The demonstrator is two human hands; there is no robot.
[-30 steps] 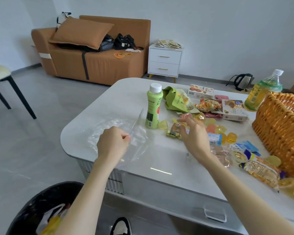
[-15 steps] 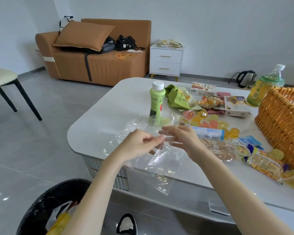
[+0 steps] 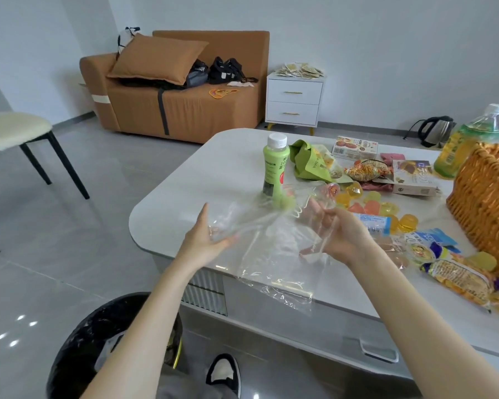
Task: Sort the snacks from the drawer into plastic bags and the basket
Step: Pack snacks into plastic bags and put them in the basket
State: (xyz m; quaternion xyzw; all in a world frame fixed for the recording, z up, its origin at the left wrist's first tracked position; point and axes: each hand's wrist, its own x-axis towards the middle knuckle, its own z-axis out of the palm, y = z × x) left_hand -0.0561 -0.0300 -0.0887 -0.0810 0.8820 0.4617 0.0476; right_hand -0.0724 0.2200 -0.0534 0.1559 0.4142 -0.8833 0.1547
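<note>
A clear plastic bag (image 3: 277,254) hangs between my hands over the near edge of the white table (image 3: 228,168). My left hand (image 3: 205,240) has its thumb up and its straight fingers slid under the bag's rim. My right hand (image 3: 339,234) has its fingers inside the mouth and grips the other side. Loose snacks lie to the right: several jelly cups (image 3: 386,208), a yellow snack pack (image 3: 458,275) and two boxes (image 3: 412,177). The woven basket (image 3: 487,197) stands at the far right.
A green drink bottle (image 3: 275,168) stands just behind the bag. A large tea bottle (image 3: 470,139) is behind the basket. A black bin (image 3: 98,341) is on the floor by my left arm. A drawer handle (image 3: 379,348) shows under the tabletop. A chair (image 3: 12,131) is at left.
My left hand lifted the bag off the table and my right hand came over from the snacks. Both hands met at the bag's mouth, then drew apart, spreading it.
</note>
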